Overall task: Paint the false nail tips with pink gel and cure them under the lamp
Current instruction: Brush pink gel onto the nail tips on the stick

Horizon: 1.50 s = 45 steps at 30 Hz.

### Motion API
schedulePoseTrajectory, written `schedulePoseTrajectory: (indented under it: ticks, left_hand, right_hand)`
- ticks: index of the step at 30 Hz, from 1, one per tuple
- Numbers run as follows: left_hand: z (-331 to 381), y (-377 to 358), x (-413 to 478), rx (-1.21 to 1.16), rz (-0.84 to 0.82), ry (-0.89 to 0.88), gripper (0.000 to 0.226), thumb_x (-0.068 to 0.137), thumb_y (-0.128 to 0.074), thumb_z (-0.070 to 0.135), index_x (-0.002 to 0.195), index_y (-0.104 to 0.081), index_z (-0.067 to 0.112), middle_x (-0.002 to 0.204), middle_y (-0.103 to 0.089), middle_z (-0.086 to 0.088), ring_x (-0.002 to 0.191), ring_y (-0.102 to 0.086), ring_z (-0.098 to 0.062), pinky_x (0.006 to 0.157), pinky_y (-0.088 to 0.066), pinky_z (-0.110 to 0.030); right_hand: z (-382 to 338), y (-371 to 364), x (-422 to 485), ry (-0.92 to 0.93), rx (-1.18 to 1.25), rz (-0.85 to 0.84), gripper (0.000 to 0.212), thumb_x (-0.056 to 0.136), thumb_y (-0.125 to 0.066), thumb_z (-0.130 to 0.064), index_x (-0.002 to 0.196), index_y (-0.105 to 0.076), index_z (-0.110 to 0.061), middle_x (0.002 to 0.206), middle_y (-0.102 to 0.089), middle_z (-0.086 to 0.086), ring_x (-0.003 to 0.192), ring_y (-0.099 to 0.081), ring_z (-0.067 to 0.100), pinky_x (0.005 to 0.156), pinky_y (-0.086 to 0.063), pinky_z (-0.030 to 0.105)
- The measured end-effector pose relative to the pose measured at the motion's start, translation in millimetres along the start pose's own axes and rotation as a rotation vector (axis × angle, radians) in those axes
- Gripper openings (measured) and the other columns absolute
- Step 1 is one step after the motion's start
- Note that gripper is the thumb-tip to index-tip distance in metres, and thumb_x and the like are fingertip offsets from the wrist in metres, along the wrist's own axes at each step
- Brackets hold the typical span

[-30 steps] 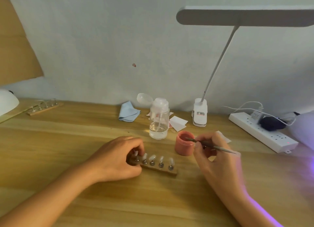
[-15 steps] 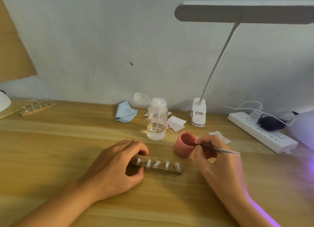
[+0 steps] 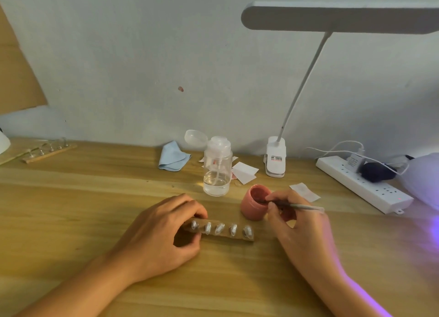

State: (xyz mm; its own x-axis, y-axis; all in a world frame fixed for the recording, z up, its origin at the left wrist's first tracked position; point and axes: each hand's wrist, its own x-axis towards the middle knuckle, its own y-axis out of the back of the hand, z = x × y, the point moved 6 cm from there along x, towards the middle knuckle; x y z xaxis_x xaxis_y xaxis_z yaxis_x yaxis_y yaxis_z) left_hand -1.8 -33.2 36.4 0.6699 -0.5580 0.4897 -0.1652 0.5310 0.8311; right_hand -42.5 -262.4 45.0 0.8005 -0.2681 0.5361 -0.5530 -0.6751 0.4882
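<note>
A wooden strip (image 3: pixel 224 233) carrying several clear false nail tips (image 3: pixel 219 228) lies on the desk in front of me. My left hand (image 3: pixel 164 236) grips the strip's left end between thumb and fingers. Just right of it stands an open pink gel jar (image 3: pixel 254 206). My right hand (image 3: pixel 301 226) pinches a thin metal-handled brush (image 3: pixel 299 206) whose tip dips into the jar. The curing lamp (image 3: pixel 422 176), a pale dome, sits at the far right edge and casts purple light over the desk.
A clear pump bottle (image 3: pixel 217 171) stands behind the strip, with a blue cloth (image 3: pixel 173 156) and paper wipes (image 3: pixel 244 171) nearby. A clip desk lamp (image 3: pixel 275 157) rises at the back. A white power strip (image 3: pixel 365 183) lies right. A second nail strip (image 3: pixel 45 151) lies far left.
My left hand tipped the strip so the nail tips now face up toward me. My right hand lowered the brush tip into the pink jar.
</note>
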Motion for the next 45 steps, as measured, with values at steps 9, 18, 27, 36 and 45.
schedulePoseTrajectory:
  ticks: [9, 18, 27, 36, 45]
  left_hand:
    - [-3, -3, -1, -0.020, -0.035, 0.033, 0.030, 0.078, -0.057, 0.045, 0.108, -0.059, 0.039, 0.100, -0.057, 0.032, 0.091, -0.052, 0.017, 0.076, -0.039, -0.001]
    - [-8, -9, 4, -0.151, -0.028, 0.078, 0.020, 0.075, -0.057, 0.049, 0.094, -0.056, 0.049, 0.093, -0.059, 0.031, 0.088, -0.058, 0.005, 0.073, -0.043, -0.012]
    - [-6, -10, 3, -0.092, -0.030, 0.067, 0.025, 0.086, -0.069, 0.035, 0.111, -0.064, 0.038, 0.099, -0.056, 0.032, 0.099, -0.050, 0.012, 0.083, -0.037, -0.005]
    - [-7, -10, 3, -0.085, -0.016, 0.053, 0.025, 0.085, -0.069, 0.036, 0.110, -0.066, 0.037, 0.099, -0.058, 0.029, 0.098, -0.052, 0.010, 0.083, -0.040, -0.009]
    - [-8, -10, 3, -0.084, -0.001, 0.046, 0.025, 0.085, -0.068, 0.038, 0.110, -0.066, 0.038, 0.096, -0.056, 0.033, 0.094, -0.050, 0.015, 0.079, -0.037, -0.006]
  right_hand:
    - [-2, -1, -1, 0.020, -0.015, -0.028, 0.022, 0.087, -0.069, -0.014, 0.091, -0.066, -0.035, 0.080, -0.068, -0.017, 0.069, -0.061, 0.007, 0.060, -0.050, 0.026]
    - [-3, 18, -3, -0.160, 0.536, 0.078, 0.011, 0.089, -0.066, -0.009, 0.089, -0.068, -0.020, 0.084, -0.075, 0.005, 0.074, -0.070, 0.018, 0.062, -0.058, 0.029]
    - [7, 9, -26, -0.454, 0.843, 0.120, 0.025, 0.089, -0.061, -0.027, 0.097, -0.065, -0.003, 0.086, -0.075, 0.013, 0.068, -0.069, 0.020, 0.070, -0.060, 0.026]
    - [11, 3, -24, -0.402, 0.723, 0.016, 0.011, 0.088, -0.063, -0.005, 0.078, -0.062, -0.009, 0.069, -0.069, 0.008, 0.066, -0.061, 0.014, 0.066, -0.052, 0.020]
    - [5, -1, -27, -0.342, 0.613, -0.047, 0.009, 0.083, -0.066, -0.008, 0.076, -0.063, -0.012, 0.069, -0.070, 0.008, 0.063, -0.061, 0.004, 0.060, -0.044, 0.011]
